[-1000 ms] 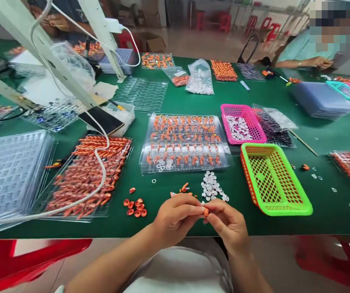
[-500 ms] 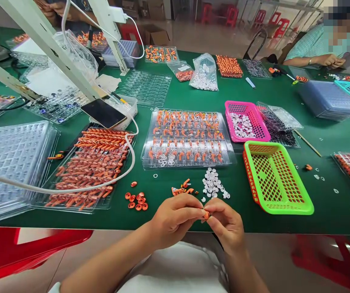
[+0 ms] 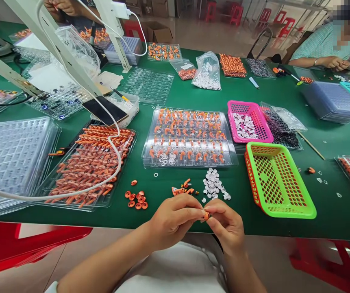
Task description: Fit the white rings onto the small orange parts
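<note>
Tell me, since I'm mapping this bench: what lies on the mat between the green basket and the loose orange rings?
In the head view, between the green basket and orange rings lie small orange pieces and a white disc pile.

A small orange part (image 3: 205, 215), seemingly ring-shaped, sits pinched between fingertips above the table's near edge.

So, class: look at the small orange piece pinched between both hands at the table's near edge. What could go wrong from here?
1. The small orange piece is pinched between the left hand and right hand right at the table edge; if the grip slips, it may drop to the floor.
2. The loose white discs and orange rings lie unboxed just ahead of the hands; a sweep of a wrist could scatter them.
3. The white cable droops across the tray of orange parts and might snag.
</note>
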The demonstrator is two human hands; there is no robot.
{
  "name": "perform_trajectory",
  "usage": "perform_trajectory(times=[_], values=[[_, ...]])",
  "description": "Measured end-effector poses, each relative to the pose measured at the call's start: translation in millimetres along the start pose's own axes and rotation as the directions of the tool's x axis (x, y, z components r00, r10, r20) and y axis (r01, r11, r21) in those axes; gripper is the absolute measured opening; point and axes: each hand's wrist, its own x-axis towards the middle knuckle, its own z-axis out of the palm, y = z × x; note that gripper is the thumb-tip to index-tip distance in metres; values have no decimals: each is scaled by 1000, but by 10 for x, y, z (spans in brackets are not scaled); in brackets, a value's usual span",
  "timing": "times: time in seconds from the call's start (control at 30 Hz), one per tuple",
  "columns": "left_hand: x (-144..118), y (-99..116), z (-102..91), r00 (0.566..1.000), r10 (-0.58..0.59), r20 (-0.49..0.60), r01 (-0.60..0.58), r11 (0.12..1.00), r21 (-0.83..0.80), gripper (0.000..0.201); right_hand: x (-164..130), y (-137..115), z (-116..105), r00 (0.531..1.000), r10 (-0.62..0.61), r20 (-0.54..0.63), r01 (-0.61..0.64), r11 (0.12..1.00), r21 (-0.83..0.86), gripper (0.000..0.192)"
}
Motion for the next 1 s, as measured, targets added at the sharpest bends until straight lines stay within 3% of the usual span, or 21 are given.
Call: perform_trajectory(times=[0.8, 1.0], values=[[-21, -30, -10, 999, -35, 20, 34, 999, 23, 28, 0, 54, -68, 1000, -2, 7, 2, 998, -56, 26], [-24, -11, -20, 999, -44, 25, 43, 999, 29, 27, 13, 28, -93, 998, -44, 43, 50, 988, -148, 29]])
